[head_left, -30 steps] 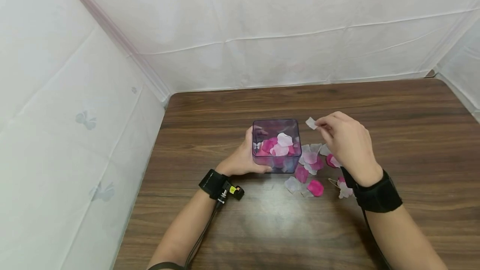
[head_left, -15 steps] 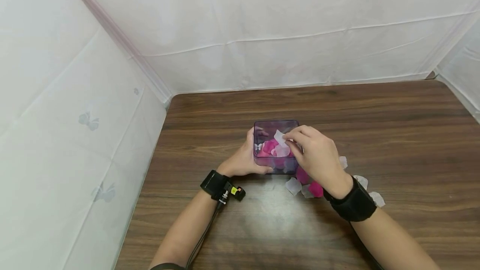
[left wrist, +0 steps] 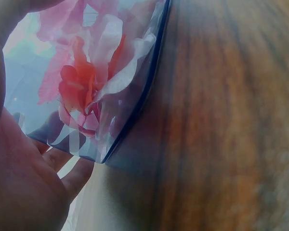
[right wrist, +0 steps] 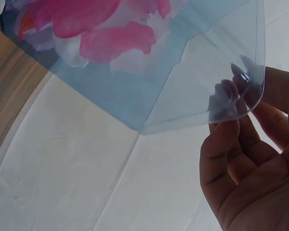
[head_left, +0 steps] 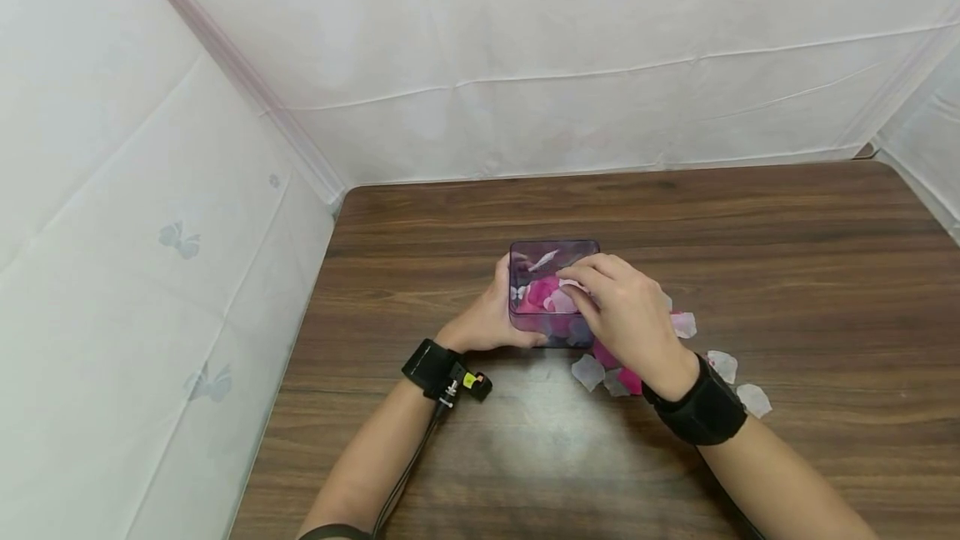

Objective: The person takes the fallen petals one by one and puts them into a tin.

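Note:
A clear purple plastic box stands on the table with pink and white artificial petals inside. My left hand holds its left side, the thumb along the near wall; the left wrist view shows the palm beside the box wall. Over the opening is my right hand, its thumb and index finger slightly apart. A white petal is in the box opening, away from those fingers. In the right wrist view the right hand's fingertips appear through the transparent wall, with no petal visible between them.
Loose white petals and a bright pink petal lie right of the box, partly hidden under my right hand and wrist. More white petals lie farther right. White sheeting encloses the wooden table's back and sides.
My right hand has moved left from above the loose petals to the box and let go of the white petal, which is now in the opening. The left hand keeps holding the box.

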`<state>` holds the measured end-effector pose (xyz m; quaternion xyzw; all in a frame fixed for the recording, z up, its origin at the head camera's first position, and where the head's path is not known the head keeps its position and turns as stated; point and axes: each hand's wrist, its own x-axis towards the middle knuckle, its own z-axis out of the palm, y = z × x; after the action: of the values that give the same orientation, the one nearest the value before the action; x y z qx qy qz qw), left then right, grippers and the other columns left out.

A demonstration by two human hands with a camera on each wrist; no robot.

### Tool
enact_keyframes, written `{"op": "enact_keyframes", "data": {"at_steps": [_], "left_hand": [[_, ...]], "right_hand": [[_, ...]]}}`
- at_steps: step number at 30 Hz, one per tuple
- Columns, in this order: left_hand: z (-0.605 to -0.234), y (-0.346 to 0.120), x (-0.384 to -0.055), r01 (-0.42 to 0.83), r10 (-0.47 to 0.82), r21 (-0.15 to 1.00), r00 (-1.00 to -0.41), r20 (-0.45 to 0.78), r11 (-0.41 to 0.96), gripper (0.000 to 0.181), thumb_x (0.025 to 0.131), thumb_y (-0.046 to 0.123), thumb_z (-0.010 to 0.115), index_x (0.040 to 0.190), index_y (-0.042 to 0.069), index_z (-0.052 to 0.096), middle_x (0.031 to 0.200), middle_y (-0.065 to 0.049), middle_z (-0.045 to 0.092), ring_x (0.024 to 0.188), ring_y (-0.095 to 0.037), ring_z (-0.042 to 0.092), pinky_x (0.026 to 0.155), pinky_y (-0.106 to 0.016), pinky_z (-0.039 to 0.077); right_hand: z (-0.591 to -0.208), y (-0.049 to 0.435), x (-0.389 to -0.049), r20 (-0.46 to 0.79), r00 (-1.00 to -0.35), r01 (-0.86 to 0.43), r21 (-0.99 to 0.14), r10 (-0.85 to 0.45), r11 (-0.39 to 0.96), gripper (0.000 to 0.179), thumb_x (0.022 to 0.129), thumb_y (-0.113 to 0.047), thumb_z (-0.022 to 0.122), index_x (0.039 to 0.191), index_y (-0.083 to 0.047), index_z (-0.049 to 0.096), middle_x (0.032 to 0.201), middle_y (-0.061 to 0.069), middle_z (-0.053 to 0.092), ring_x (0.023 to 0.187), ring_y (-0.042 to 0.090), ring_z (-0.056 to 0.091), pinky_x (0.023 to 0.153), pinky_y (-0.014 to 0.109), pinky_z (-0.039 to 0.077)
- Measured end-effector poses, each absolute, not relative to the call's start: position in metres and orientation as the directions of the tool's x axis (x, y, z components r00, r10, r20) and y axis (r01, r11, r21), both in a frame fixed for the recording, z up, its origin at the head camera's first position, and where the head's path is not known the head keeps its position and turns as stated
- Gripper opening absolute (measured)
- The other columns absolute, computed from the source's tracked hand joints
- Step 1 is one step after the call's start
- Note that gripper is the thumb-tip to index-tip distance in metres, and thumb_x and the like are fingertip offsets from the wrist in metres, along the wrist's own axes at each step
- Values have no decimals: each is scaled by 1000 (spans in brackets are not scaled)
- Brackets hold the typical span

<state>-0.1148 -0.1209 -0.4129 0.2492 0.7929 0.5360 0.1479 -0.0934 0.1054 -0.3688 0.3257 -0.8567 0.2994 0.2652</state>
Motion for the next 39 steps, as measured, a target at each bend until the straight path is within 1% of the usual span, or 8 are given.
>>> {"op": "enact_keyframes", "data": {"at_steps": [6, 11, 17, 21, 25, 28, 35, 39], "left_hand": [[-436, -123, -123, 265, 538, 911, -841, 58, 316, 123, 67, 8, 93, 153, 10, 5, 143, -13, 38, 129, -26, 46, 112, -45, 37], [-449, -125, -128, 280, 532, 907, -844, 75, 315, 124, 66, 16, 96, 153, 15, 7, 143, -5, 38, 129, -17, 45, 111, -39, 38], [-449, -126, -129, 285, 535, 909, -840, 84, 304, 125, 66, 17, 95, 153, 15, 5, 142, -3, 39, 128, -16, 47, 111, -37, 39], [-449, -125, -128, 274, 535, 913, -841, 75, 302, 126, 66, 18, 95, 153, 19, 4, 142, -3, 39, 127, -16, 48, 111, -36, 39], [-449, -125, -128, 276, 539, 912, -839, 75, 302, 124, 66, 16, 95, 153, 18, 6, 143, -5, 39, 128, -17, 47, 111, -39, 39], [-448, -125, -128, 273, 544, 912, -836, 68, 307, 122, 66, 13, 95, 152, 13, 8, 145, -10, 37, 130, -22, 46, 112, -42, 37], [-449, -126, -126, 276, 531, 902, -845, 64, 331, 122, 67, 22, 95, 152, 16, 7, 141, -1, 39, 127, -13, 47, 110, -34, 39], [-450, -126, -126, 268, 533, 909, -844, 61, 320, 125, 67, 22, 95, 153, 17, 4, 142, -3, 39, 128, -15, 47, 110, -37, 39]], "right_hand": [[-364, 119, -100, 682, -649, -692, -344, -338, 634, 19, 82, -1, 82, 99, -4, 75, 94, 9, 69, 78, 20, 63, 60, 34, 52], [-363, 147, -115, 627, -734, -588, -392, -262, 708, 17, 84, 0, 79, 100, -3, 75, 93, 11, 70, 72, 21, 62, 60, 38, 50], [-372, 186, -131, 357, -905, -383, -450, -231, 806, 14, 89, -3, 74, 103, -2, 74, 94, 15, 69, 77, 29, 64, 61, 47, 51], [-379, 203, -138, 126, -959, -285, -455, -255, 844, 17, 90, -6, 74, 105, 1, 74, 95, 19, 71, 82, 34, 67, 65, 52, 54], [-387, 213, -142, -79, -959, -212, -431, -271, 877, 23, 90, -10, 74, 108, 3, 72, 98, 21, 72, 88, 38, 67, 70, 55, 54], [-395, 216, -145, -162, -943, -203, -410, -290, 889, 25, 89, -12, 75, 107, 4, 72, 98, 21, 71, 88, 37, 67, 72, 55, 54], [-408, 213, -149, -182, -930, -223, -414, -321, 882, 18, 85, -13, 79, 97, 0, 74, 87, 12, 71, 76, 25, 64, 66, 48, 53], [-411, 212, -149, -177, -928, -228, -423, -327, 877, 10, 84, -7, 78, 91, -1, 75, 83, 10, 70, 69, 21, 61, 61, 44, 52]]}}
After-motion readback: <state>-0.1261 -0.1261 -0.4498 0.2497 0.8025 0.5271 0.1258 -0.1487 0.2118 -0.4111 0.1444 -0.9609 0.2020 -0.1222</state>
